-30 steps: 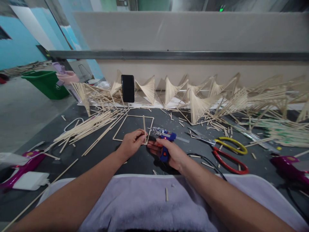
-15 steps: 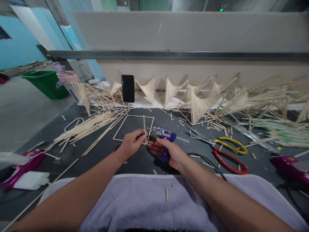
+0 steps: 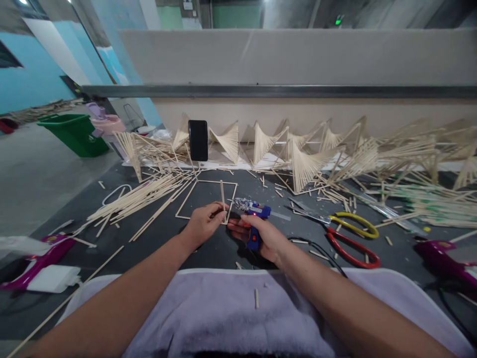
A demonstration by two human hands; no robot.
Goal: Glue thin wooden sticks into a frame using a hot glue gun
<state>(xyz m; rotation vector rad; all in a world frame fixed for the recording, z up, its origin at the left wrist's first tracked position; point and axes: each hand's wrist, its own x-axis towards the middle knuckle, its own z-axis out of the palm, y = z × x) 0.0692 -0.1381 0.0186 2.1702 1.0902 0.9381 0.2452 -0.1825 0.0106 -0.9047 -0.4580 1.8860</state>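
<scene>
My left hand (image 3: pixel 204 223) is closed, pinching a thin wooden stick (image 3: pixel 222 193) that stands upright at the near right corner of a square stick frame (image 3: pixel 181 204). The frame lies flat on the dark table. Wrapped around the handle of a blue hot glue gun (image 3: pixel 261 211) is my right hand (image 3: pixel 263 236), just right of that corner. The gun's nozzle points left, near the upright stick, and its body shows a small red light. A clear glue stick (image 3: pixel 280 216) pokes out of its back end. The stick's foot is partly hidden by my left fingers.
Loose wooden sticks (image 3: pixel 137 196) are heaped on the left. Red-and-yellow-handled scissors (image 3: pixel 352 226) lie on the right. Twisted stick models (image 3: pixel 266 141) line the back beside a black phone (image 3: pixel 198 140). Purple devices (image 3: pixel 40 261) sit at the left edge and right edge. A lilac cloth (image 3: pixel 223 308) covers my lap.
The view has tilted up slightly, so everything sits a little lower in the picture. Both hands, the upright stick and the glue gun keep their places relative to the frame.
</scene>
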